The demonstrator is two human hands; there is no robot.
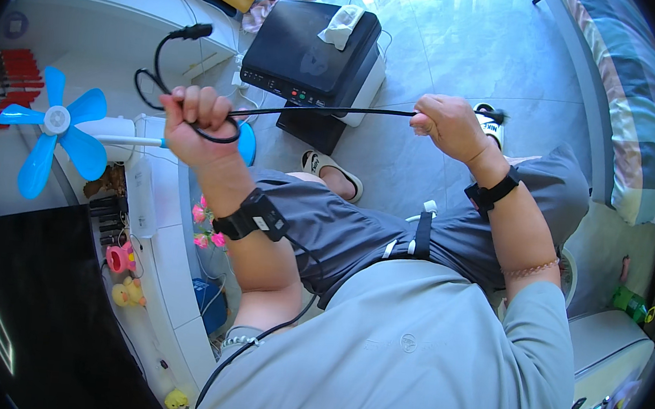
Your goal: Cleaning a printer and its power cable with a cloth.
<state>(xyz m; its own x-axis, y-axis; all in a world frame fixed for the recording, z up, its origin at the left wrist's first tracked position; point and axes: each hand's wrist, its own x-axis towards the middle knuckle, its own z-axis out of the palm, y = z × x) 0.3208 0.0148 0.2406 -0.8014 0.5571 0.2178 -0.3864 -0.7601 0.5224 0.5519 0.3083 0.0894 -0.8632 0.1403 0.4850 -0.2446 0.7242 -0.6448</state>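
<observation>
A black power cable (pixel 325 109) runs nearly straight between my two hands. My left hand (pixel 202 124) is closed around it, and loops of the cable hang about the fingers. One end, a black connector (pixel 193 31), sticks up above my left hand. My right hand (pixel 444 124) grips the cable near its other end, where a dark, blurred plug (pixel 494 115) juts out to the right. Both hands are raised in front of my lap, with the cable passing across the front of a black printer (pixel 313 49) in view.
The printer, with a white crumpled cloth or bag (pixel 342 25) on top, stands on the tiled floor ahead. At left are a blue fan (pixel 56 120), a white cabinet (pixel 166 248) and a large black screen (pixel 39 307). A bed (pixel 632 115) is at right.
</observation>
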